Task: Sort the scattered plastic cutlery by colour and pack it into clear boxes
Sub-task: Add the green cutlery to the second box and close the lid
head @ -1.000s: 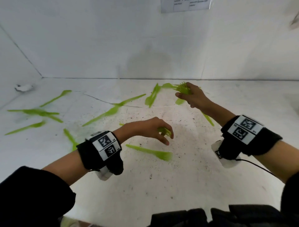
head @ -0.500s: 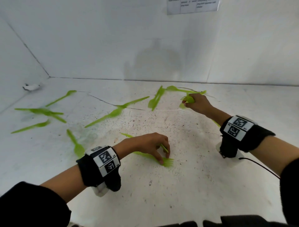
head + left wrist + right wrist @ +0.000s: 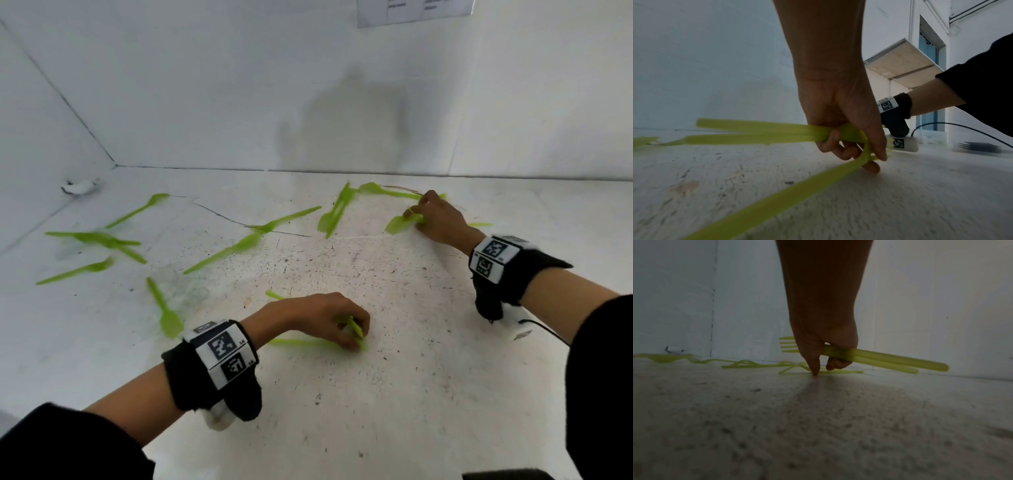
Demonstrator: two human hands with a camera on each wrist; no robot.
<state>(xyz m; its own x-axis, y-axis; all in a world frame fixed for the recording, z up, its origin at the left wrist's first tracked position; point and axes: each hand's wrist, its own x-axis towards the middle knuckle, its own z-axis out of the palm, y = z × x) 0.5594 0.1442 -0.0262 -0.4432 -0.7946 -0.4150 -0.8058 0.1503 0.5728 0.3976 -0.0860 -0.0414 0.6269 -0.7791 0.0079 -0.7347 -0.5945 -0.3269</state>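
Observation:
Green plastic cutlery lies scattered over a white speckled floor (image 3: 376, 394). My left hand (image 3: 346, 329) is low near the middle, fingers curled round green forks (image 3: 760, 134), and its fingertips pinch another green fork (image 3: 301, 342) that lies on the floor (image 3: 777, 201). My right hand (image 3: 431, 219) is at the far right, gripping a bundle of green forks (image 3: 879, 358) with tines (image 3: 397, 224) pointing left. Its fingertip (image 3: 815, 373) touches the floor at a green piece (image 3: 840, 372) lying there.
More green pieces lie to the left (image 3: 96, 238) and centre (image 3: 239, 245), a fork (image 3: 169, 318) near my left wrist, a pair (image 3: 334, 214) at the back. White walls close the back and left. A small white object (image 3: 78, 186) sits in the left corner.
Both hands dropped from above the floor down onto it. The left hand came down on the near fork; the right hand moved right and back to a piece by the wall.

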